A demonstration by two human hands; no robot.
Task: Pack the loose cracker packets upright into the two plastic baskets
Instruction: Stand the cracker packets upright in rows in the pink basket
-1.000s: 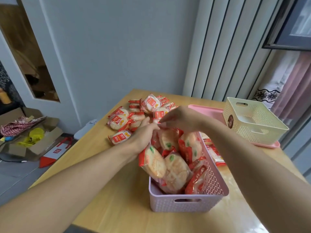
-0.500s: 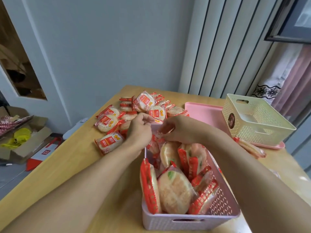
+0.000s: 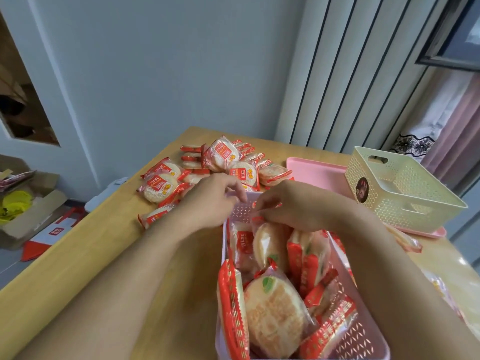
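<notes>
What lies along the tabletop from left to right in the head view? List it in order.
Pile of loose red-and-white cracker packets → flat pink plastic tray → empty cream perforated plastic basket, standing on the tray's right part.

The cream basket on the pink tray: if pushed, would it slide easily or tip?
The cream basket looks empty and perforated, so probably light and easily slid. Its wide, low shape suggests it rarely tips. It may drag the pink tray along.

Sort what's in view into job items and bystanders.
Job: pink basket, part-filled; cream basket, with no packets showing in it; loose packets heaped on the table; left hand; right hand.
Bystanders: pink tray, cardboard box on the floor.
</notes>
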